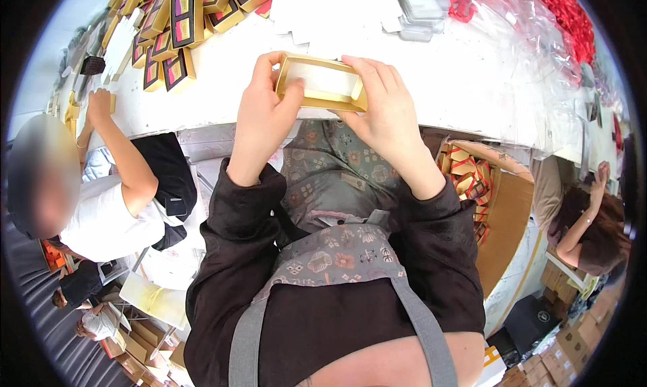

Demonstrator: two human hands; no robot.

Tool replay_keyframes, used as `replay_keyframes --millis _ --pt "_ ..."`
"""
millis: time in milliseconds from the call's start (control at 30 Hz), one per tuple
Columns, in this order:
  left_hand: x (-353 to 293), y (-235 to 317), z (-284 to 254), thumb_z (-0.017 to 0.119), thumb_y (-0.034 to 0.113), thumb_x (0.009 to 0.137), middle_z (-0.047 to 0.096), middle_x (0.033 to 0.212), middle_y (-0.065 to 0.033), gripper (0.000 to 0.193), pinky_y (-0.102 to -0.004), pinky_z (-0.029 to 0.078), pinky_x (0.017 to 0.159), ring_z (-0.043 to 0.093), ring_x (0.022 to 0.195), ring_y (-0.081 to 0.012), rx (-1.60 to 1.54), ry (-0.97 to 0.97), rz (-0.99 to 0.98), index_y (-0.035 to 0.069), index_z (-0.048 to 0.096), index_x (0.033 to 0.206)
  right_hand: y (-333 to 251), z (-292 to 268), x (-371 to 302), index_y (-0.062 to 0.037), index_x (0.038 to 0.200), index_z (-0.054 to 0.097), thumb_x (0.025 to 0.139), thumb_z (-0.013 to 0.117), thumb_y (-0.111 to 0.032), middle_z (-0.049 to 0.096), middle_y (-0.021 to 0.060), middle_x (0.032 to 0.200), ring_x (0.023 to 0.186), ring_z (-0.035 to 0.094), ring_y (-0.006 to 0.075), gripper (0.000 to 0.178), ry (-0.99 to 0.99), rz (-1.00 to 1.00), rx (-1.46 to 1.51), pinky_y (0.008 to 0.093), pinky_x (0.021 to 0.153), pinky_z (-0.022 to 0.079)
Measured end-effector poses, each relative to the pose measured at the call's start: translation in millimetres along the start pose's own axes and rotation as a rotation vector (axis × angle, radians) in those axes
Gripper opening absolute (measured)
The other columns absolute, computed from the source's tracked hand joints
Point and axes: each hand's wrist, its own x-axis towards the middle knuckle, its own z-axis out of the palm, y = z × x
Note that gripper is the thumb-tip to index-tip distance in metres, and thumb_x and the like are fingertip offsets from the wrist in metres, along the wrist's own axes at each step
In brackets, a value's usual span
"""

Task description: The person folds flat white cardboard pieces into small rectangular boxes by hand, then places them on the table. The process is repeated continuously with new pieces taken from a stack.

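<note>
An open gold box (pixel 321 105) with a white inside is held up between both hands at the table's near edge. My left hand (pixel 268 104) grips its left end, the thumb reaching over the rim into the box. My right hand (pixel 386 110) clasps the right end, fingers along the far corner and thumb underneath. Just beyond the box lies a stack of white sheets or flat card (pixel 330 9). At the far left, several gold boxes with dark inserts and pink labels (pixel 182 23) are piled up.
Clear plastic sleeves (pixel 419 9) and crumpled clear bags (pixel 519 50) lie at the far right, near red shredded filler (pixel 566 23). A large cardboard carton (pixel 505 205) of red and gold boxes stands right of my lap. Co-workers sit on the left (pixel 108 218) and right (pixel 579 232).
</note>
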Motion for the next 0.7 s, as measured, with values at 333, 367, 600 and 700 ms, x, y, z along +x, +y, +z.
replay_keyframes --millis 333,367,600,700 --pt "-9 -53 6 0.087 0.035 0.061 0.056 0.120 -0.0092 0.089 -0.0370 0.046 0.096 0.056 0.111 -0.0228 -0.533 -0.057 0.228 0.004 0.041 0.130 -22 14 -9 -0.0002 0.128 0.047 0.069 0.078 -0.019 0.057 0.0177 0.115 0.105 0.054 0.0359 0.068 -0.106 0.065 0.433 0.0414 0.089 0.046" --pt "-7 -57 -4 0.086 0.035 0.065 0.058 0.119 -0.0095 0.085 -0.0355 0.047 0.095 0.057 0.109 -0.0223 -0.449 -0.076 0.264 0.003 0.042 0.130 -19 13 -9 0.0004 0.128 0.048 0.071 0.077 -0.022 0.057 0.0182 0.114 0.105 0.054 0.0362 0.068 -0.140 0.072 0.451 0.0419 0.089 0.046" --pt "62 35 -178 0.034 0.058 0.094 0.048 0.132 -0.0196 0.075 -0.0397 0.036 0.106 0.048 0.120 -0.0268 -0.704 0.622 0.047 -0.006 0.042 0.131 31 30 57 0.0020 0.107 0.063 0.071 0.075 -0.044 0.063 0.0194 0.097 0.093 0.058 0.0345 0.059 0.338 0.058 -0.393 0.0438 0.081 0.047" --pt "58 -24 -107 0.054 0.021 0.095 0.057 0.123 -0.0182 0.044 -0.0327 0.045 0.097 0.056 0.112 -0.0222 -0.033 0.214 0.173 -0.007 0.048 0.127 37 43 60 0.0018 0.100 0.062 0.071 0.075 -0.043 0.063 0.0147 0.093 0.093 0.059 0.0311 0.055 -0.098 0.100 -0.624 0.0415 0.078 0.049"
